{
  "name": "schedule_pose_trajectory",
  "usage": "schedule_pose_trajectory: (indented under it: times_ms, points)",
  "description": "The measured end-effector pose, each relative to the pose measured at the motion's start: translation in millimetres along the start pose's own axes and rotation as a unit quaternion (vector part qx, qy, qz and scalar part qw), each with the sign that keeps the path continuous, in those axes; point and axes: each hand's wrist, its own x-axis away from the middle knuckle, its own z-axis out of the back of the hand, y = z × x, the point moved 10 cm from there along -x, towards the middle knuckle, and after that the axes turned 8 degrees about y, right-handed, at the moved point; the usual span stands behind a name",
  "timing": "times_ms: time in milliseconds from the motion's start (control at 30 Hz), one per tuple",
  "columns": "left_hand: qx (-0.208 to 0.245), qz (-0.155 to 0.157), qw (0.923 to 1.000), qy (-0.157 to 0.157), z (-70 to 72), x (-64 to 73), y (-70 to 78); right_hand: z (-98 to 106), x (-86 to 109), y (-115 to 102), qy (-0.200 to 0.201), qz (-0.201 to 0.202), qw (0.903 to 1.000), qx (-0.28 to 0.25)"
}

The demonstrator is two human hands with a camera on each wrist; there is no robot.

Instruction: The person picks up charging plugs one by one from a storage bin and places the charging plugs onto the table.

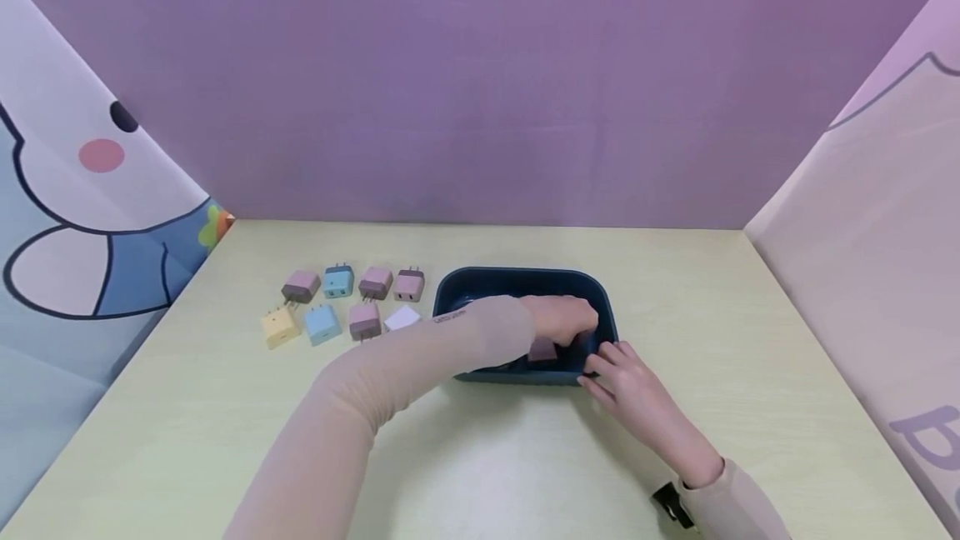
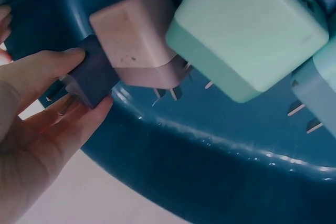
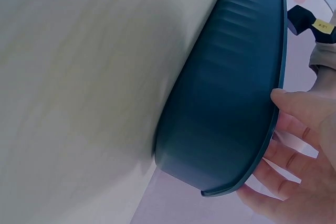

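Inside a dark blue plastic basin, my left hand pinches a dark charger plug between thumb and fingers; its metal prongs point toward the palm. Right beside it in the left wrist view sits a pink charger plug. A mint-green charger plug and a light blue charger plug lie farther right in the basin. My right hand grips the basin's near right corner by the rim, thumb outside and fingers on the inner side. The left sleeve hides part of the basin in the head view.
Left of the basin, several charger plugs stand in two loose rows: a yellow one, a blue one, a white one and pink ones. Purple cloth rises behind the pale table, with printed cloths at both sides.
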Motion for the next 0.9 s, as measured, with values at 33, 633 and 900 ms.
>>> schedule_pose_trajectory:
  times_ms: [33, 633, 900]
  points:
    - [0.002, -0.003, 1.0, 0.004, 1.4, 0.3, 0.2, 0, 0.1, 0, 0.001, 0.001, 1.0, 0.0]
    - [-0.02, -0.034, 0.999, 0.022, 26.5, 33.2, -2.6, 0, 0.0, 0, 0.001, 0.003, 1.0, 0.0]
    - [-0.011, -0.039, 0.9988, 0.029, 36.9, 55.4, -7.7, -1, 0.6, 2, -0.004, -0.003, 1.0, -0.002]
